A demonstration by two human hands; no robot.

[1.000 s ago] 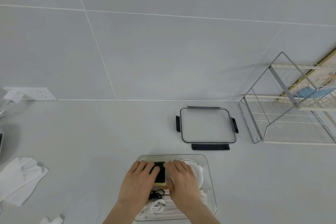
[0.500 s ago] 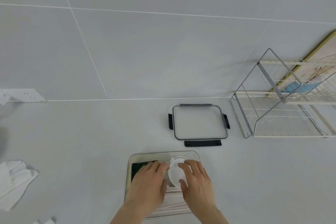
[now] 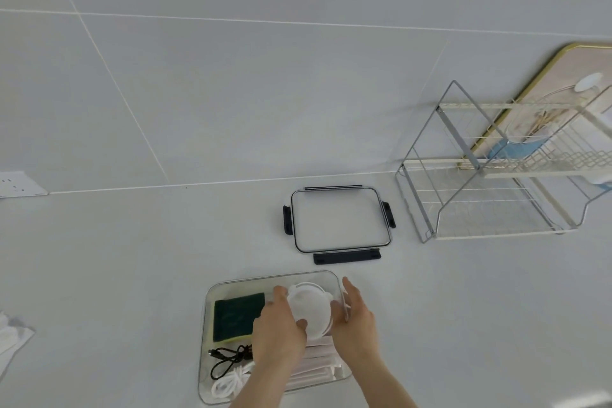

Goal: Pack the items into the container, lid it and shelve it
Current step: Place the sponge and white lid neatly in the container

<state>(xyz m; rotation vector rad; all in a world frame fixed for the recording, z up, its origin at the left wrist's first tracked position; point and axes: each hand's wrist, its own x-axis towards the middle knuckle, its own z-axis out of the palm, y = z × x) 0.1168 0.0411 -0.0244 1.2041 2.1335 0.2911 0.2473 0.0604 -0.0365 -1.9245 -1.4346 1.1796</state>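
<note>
1. A small round white tub [image 3: 309,311] sits in the far right corner of the clear container [image 3: 231,285], held between both hands.
2. The left hand [image 3: 278,329] lies on the tub's left side, fingers loosely extended over its edge and thumb against its near rim; the fingers are spread, not clenched.
3. The right hand [image 3: 356,318] cups the tub's right side with an open palm, fingers stretched toward the far wall of the container and past its right rim. How firmly either hand presses cannot be told.
4. Just left of the grip, inside the same container, a dark green sponge [image 3: 236,316] with a yellow underside lies flat.
5. Nearer than the grip, below the left hand, a coiled black cable [image 3: 227,359] and a white cable [image 3: 228,386] lie in the container's near left corner.
6. Under and between the wrists, pale wrapped sticks [image 3: 318,368] lie across the container's near right part.
7. Beyond the grip, apart from the container, the clear lid [image 3: 341,220] with dark clips lies flat on the white counter [image 3: 116,258].
8. Farther right of the lid stands a wire rack [image 3: 490,195], with a gold-edged board [image 3: 563,83] leaning behind it.
9. Far left of the grip, a white wall socket [image 3: 20,183] sits at the counter's back edge, and crumpled white cloth [image 3: 11,339] lies at the frame's left edge.
</note>
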